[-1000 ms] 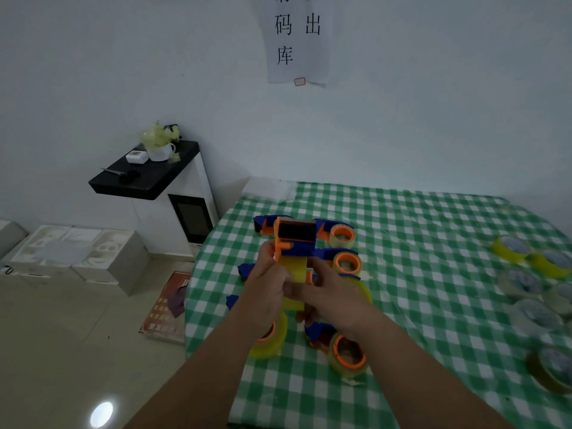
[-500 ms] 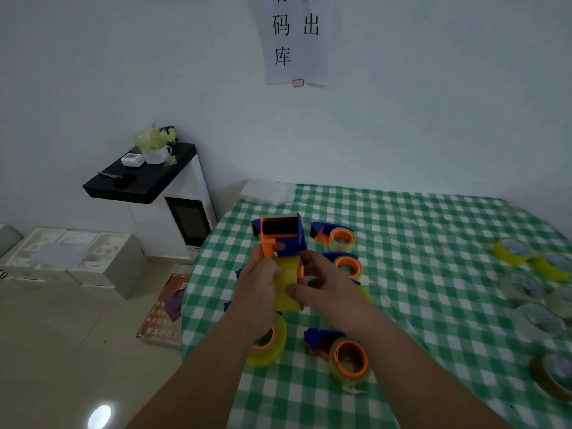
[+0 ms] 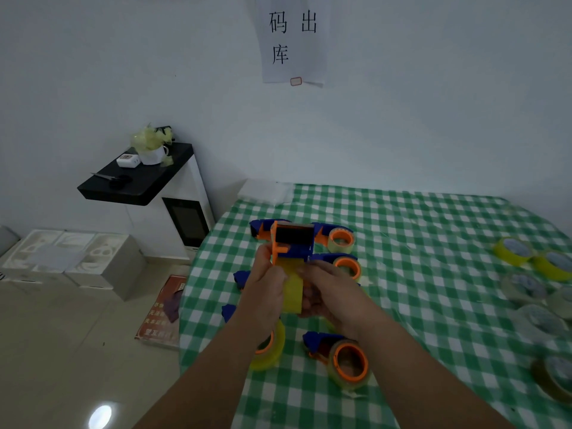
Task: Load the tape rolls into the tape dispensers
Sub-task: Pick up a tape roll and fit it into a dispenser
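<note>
Above the table I hold an orange and blue tape dispenser with a yellow tape roll sitting in it. My left hand grips the dispenser's left side and the roll. My right hand grips the roll from the right, fingers curled under it. Several loaded dispensers lie on the green checked tablecloth around my hands: one at the back, one behind my right hand, one in front, and one under my left wrist.
Several loose tape rolls lie along the table's right edge. Left of the table stand a white cabinet with a black top and white foam boxes on the floor. A paper sign hangs on the wall.
My hands have shifted slightly on the dispenser and roll, and the dispenser's head has turned a little. The view has dropped slightly. The dispensers on the table have not moved.
</note>
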